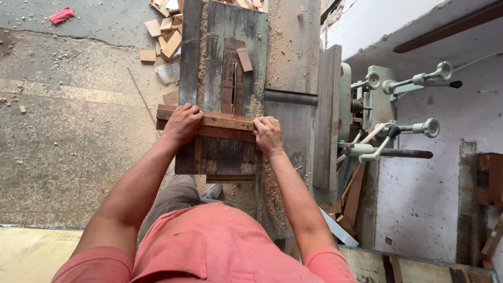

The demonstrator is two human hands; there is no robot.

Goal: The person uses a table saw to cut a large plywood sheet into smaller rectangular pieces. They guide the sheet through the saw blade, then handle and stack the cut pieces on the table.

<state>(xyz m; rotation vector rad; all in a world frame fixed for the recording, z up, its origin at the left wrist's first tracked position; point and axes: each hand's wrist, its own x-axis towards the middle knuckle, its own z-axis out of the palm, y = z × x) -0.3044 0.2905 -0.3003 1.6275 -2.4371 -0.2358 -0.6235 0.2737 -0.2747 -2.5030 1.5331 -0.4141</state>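
Both hands press down on a long reddish-brown wooden board (225, 126) lying crosswise on the dusty grey saw counter (293, 52). The left hand (182, 123) grips the board's left end, fingers curled over its far edge; the right hand (269, 135) clamps its right end. Beyond the board, a small brown wood offcut (244, 59) lies near the counter's slot.

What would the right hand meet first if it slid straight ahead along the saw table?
Probably the small loose wood offcut past the right hand, near the slot; depth is hard to judge, and it may pass just beside it.
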